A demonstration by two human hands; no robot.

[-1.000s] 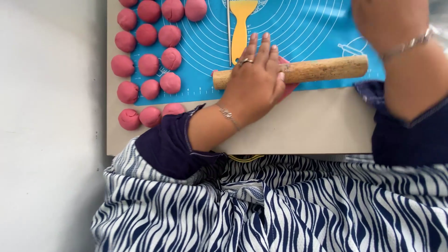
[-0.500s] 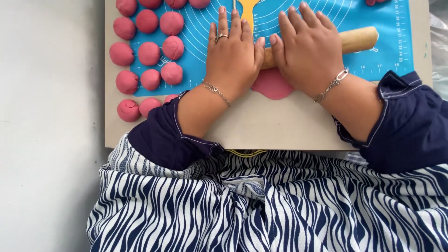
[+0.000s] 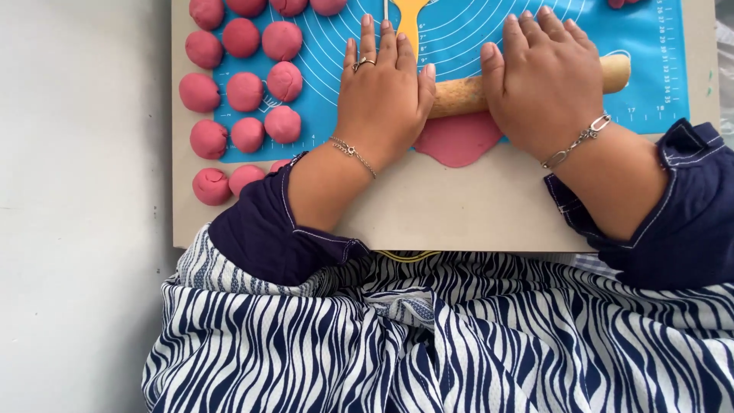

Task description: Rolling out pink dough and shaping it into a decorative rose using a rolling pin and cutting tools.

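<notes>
A wooden rolling pin [image 3: 457, 95] lies across a blue baking mat [image 3: 474, 38]. My left hand [image 3: 384, 95] presses flat on its left part, fingers stretched and slightly apart, a ring on one finger. On the pin's right part rests my right hand [image 3: 547, 84], palm down, with a bracelet at the wrist. A flattened piece of pink dough [image 3: 457, 140] shows beneath the pin, between my hands, reaching over the mat's near edge. Only the pin's middle and right end are visible.
Several pink dough balls [image 3: 246, 92] sit in rows on the mat's left side. A yellow scraper [image 3: 411, 19] lies on the mat behind my left hand. Mat and dough rest on a beige board [image 3: 459, 214] over my lap in a striped garment.
My right hand came down onto the pin beside my left. Both hands and the pin then rolled slightly away from me, exposing more of the flattened dough.
</notes>
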